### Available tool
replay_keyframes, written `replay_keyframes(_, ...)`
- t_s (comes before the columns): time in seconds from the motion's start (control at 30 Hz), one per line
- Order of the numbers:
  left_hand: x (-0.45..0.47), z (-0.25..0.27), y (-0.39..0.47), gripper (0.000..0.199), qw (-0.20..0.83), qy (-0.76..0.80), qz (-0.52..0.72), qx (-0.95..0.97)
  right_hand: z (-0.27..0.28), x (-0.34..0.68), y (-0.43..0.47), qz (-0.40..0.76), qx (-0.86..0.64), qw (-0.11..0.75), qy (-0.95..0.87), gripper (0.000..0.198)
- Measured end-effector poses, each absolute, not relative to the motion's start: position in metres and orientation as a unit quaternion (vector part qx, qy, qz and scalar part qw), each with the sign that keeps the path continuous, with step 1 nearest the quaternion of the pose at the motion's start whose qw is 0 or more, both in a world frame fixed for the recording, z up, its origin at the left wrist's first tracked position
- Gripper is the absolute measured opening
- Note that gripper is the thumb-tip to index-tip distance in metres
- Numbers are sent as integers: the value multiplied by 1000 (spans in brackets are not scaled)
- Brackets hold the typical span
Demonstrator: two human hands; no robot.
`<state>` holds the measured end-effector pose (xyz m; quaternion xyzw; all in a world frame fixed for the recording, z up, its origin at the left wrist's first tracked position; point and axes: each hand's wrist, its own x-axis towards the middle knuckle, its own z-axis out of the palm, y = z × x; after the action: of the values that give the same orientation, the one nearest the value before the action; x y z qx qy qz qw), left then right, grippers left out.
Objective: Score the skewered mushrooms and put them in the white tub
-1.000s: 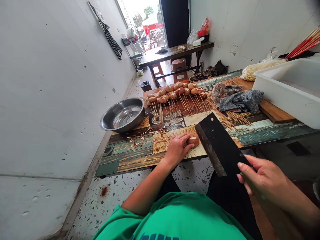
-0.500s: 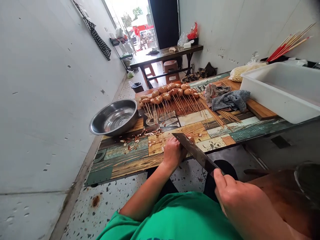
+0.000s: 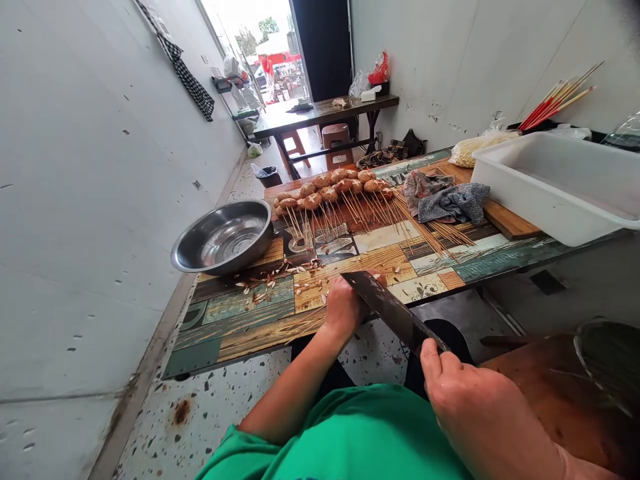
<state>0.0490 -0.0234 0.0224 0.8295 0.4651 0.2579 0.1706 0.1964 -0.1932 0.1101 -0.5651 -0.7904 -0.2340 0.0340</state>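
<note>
My right hand [image 3: 470, 393] grips the handle of a long, broad-bladed knife [image 3: 387, 310], its dark blade slanting up to the left. Over the near table edge, my left hand [image 3: 344, 310] is closed around a mushroom [image 3: 379, 277]. Only a bit of brown cap shows past the blade, which lies right against it. Farther back, skewered mushrooms [image 3: 329, 194] are piled in a row, some with pale star cuts on their caps. Their sticks point toward me. Mushroom trimmings [image 3: 260, 287] are scattered left of my left hand.
A steel basin [image 3: 185, 257] stands at the table's left. Loose bamboo skewers [image 3: 445, 233] and crumpled cloths [image 3: 457, 202] lie on the right, near a cutting board [image 3: 513, 223] and a white plastic tub [image 3: 540, 200]. A wooden surface with a round vessel is low at right.
The knife's tip has dropped slightly and its blade face has turned a little more toward me. Both hands stay nearly in place. The whole view has shifted slightly.
</note>
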Motion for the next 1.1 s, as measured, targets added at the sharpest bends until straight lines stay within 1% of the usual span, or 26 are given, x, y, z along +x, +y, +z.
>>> replay_keyframes(0.33, 49, 18, -23, 24, 155, 455, 270, 834, 108, 182, -185, -238, -586, -12, -774, 37)
replay_keyframes(0.4, 49, 17, -23, 23, 143, 463, 261, 834, 112, 174, -175, -192, -606, -40, -771, 37)
replay_keyframes(0.5, 48, 18, -24, 18, 127, 468, 244, 840, 125, 165, -159, -85, -644, -87, -755, 40)
replay_keyframes(0.57, 48, 19, -25, 14, 127, 463, 234, 846, 136, 168, -151, -44, -653, -97, -750, 34)
replay_keyframes(0.63, 48, 21, -27, 16, 129, 460, 233, 847, 147, 182, -146, -26, -656, -81, -750, 21)
replay_keyframes(0.7, 49, 23, -28, 27, 132, 464, 232, 844, 153, 204, -144, -16, -671, -43, -740, 11)
replay_keyframes(0.73, 49, 25, -29, 32, 133, 469, 231, 842, 154, 216, -143, -22, -685, -18, -728, 10)
replay_keyframes(0.8, 51, 28, -30, 40, 133, 477, 227, 838, 149, 238, -140, -39, -718, 13, -695, 15)
replay_keyframes(0.9, 55, 36, -32, 46, 121, 459, 209, 855, 128, 258, -137, -75, -749, 35, -658, 20)
replay_keyframes(1.03, 62, 44, -36, 44, 112, 432, 151, 882, 92, 269, -129, -127, -723, 41, -678, 23)
replay_keyframes(1.1, 63, 47, -37, 43, 120, 431, 151, 882, 79, 273, -121, -154, -706, 35, -690, 21)
